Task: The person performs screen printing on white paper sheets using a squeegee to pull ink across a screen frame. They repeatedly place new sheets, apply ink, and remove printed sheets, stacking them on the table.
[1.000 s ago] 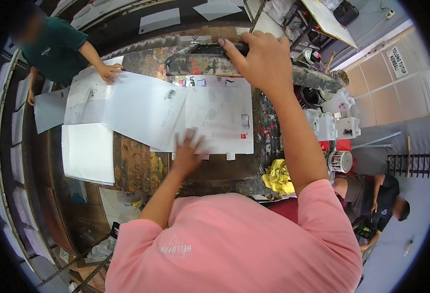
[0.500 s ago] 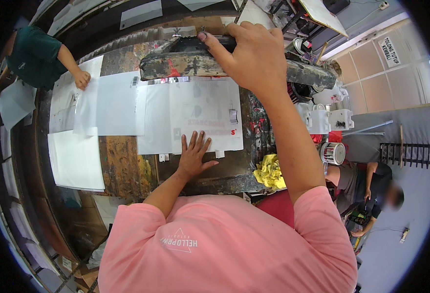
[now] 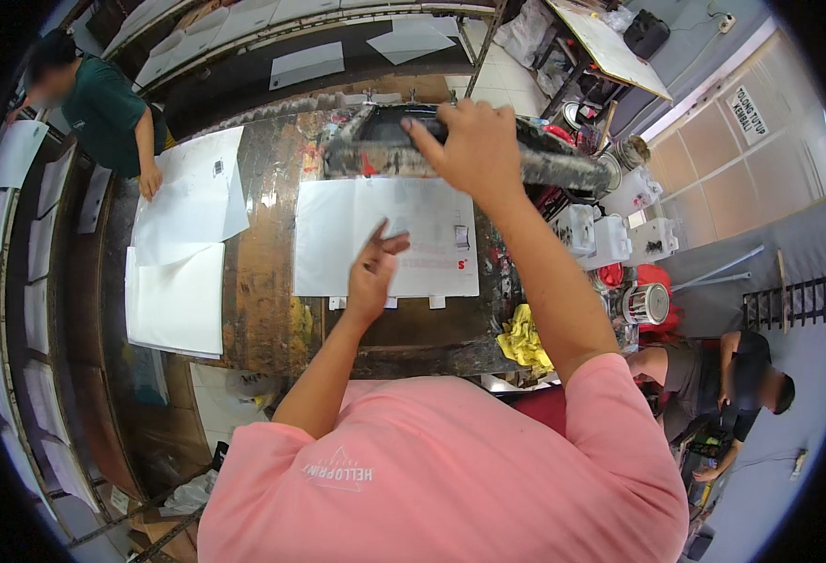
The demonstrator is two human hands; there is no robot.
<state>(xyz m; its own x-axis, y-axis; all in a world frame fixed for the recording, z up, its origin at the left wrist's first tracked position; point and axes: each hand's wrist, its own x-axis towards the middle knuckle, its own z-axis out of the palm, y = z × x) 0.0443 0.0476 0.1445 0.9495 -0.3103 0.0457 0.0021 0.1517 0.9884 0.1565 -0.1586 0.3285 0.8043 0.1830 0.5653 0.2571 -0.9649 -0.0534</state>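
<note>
My right hand (image 3: 477, 150) is closed over the near bar of a worn, ink-stained screen-printing frame (image 3: 366, 161), which is tilted up at the far side of the table. Below the frame lies a white sheet (image 3: 324, 249) with faint pinkish print and a small grey patch at its right. My left hand (image 3: 372, 280) hovers above the sheet's near half, its fingers apart and partly bent, holding nothing. Small white tabs (image 3: 437, 302) show along the sheet's near edge.
At the left, a co-worker in a dark green shirt (image 3: 103, 113) touches a translucent sheet (image 3: 183, 211) overlapping a white stack (image 3: 174, 300). A crumpled yellow cloth (image 3: 523, 340) lies at the table's right edge. Beyond it stand white containers (image 3: 610, 239) and a paint can (image 3: 646, 304). Another person (image 3: 746, 385) sits at right.
My left hand has come up off the sheet, where it lay flat. The translucent sheet beside it has moved left with the co-worker's hand. My right hand keeps hold of the frame.
</note>
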